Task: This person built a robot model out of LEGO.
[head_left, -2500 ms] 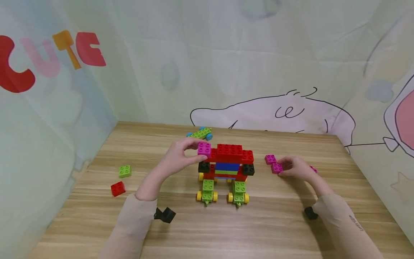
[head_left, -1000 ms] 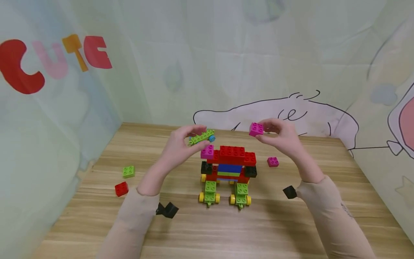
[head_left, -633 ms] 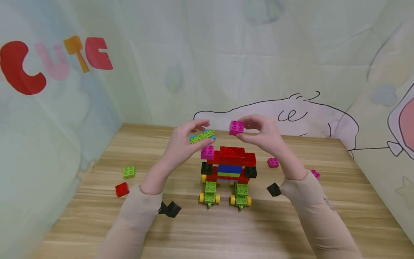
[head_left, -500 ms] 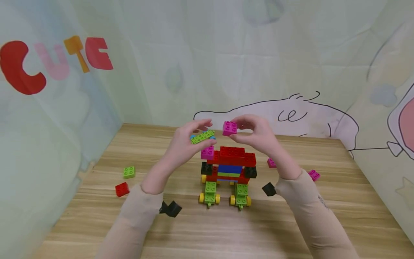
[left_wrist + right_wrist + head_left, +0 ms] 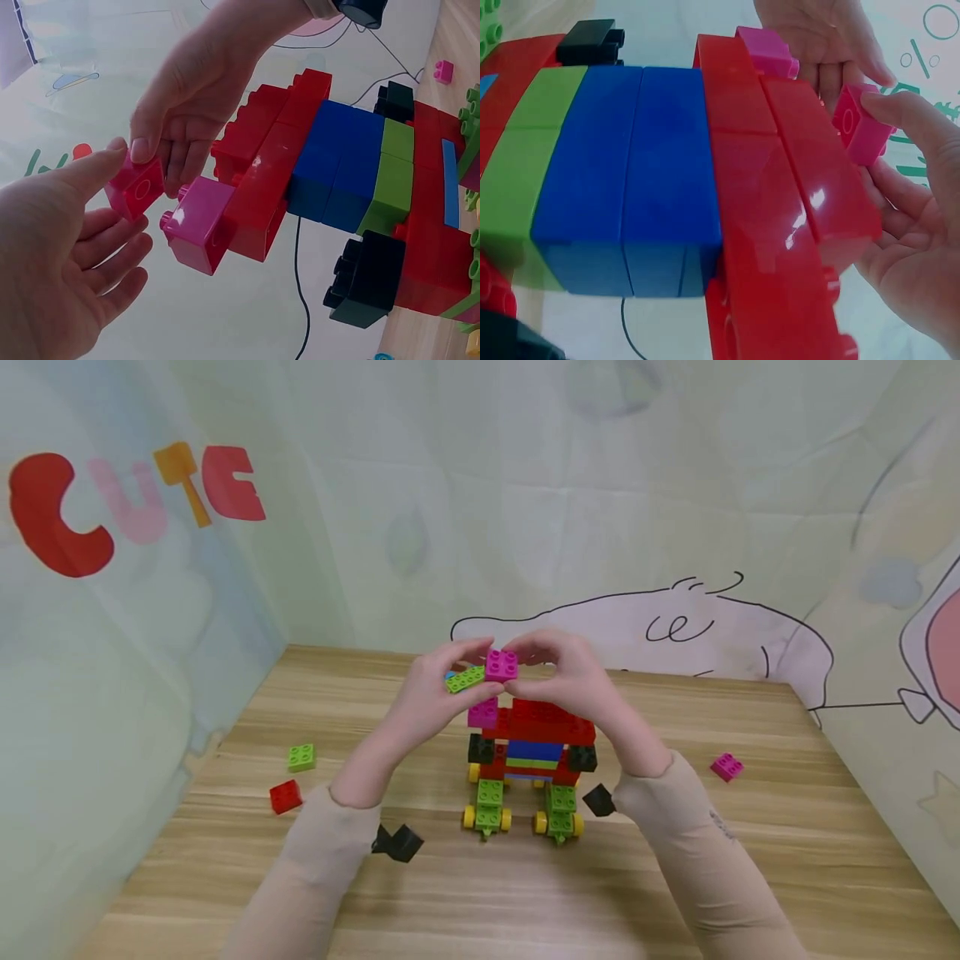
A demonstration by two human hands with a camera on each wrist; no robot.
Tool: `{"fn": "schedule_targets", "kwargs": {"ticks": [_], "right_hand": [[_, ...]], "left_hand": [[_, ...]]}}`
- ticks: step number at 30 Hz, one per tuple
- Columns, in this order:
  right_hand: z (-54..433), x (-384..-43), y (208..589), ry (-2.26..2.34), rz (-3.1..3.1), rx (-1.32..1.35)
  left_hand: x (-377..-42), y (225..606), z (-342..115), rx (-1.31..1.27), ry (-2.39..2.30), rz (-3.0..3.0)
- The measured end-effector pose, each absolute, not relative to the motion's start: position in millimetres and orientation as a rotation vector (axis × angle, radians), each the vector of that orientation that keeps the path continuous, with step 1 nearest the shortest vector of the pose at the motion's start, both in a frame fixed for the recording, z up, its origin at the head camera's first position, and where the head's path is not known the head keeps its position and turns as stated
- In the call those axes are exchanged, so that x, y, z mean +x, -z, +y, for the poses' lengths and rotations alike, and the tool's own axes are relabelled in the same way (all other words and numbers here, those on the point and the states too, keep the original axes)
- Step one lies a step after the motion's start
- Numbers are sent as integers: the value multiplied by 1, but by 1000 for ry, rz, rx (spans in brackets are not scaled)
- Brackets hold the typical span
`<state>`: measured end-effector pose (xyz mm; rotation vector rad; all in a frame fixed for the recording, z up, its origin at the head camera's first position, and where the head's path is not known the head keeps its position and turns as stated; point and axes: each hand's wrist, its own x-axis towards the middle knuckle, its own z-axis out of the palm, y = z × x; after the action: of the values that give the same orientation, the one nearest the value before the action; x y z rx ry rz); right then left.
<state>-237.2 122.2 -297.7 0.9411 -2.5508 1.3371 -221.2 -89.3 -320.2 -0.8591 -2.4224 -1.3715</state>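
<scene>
A pink brick (image 5: 501,666) is held up between both hands, above the built block model (image 5: 535,750). My right hand (image 5: 566,677) pinches it between thumb and fingers. My left hand (image 5: 431,693) is on its other side, thumb and fingers spread around it; in the left wrist view the thumb tip reaches the brick's edge, and a firm grip cannot be made out. Just below, another pink brick (image 5: 196,225) is attached to the red top of the model. Blue, lime and black bricks make up its middle, over lime wheeled bases (image 5: 488,810).
On the right of the table lies a loose pink brick (image 5: 727,767). A lime brick (image 5: 302,757) and a red brick (image 5: 286,796) lie on the left. Behind my left hand is a lime wheeled base (image 5: 466,679). A printed curtain (image 5: 600,527) stands behind the table.
My right hand took a pink brick from the right of the table and carried it up and left to the left hand. My left hand let go of the attached pink brick and rose.
</scene>
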Motion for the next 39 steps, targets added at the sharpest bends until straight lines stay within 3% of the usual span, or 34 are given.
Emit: {"fn": "schedule_targets", "kwargs": {"ticks": [30,39], "right_hand": [[114,-228,305,-1314,-2592,961],[113,-229,313,-1181,-2810,952]], "left_hand": [[-216,331,-108,-753,1457,-2454],[-221,342,-120,-853,1571,-2336]]}}
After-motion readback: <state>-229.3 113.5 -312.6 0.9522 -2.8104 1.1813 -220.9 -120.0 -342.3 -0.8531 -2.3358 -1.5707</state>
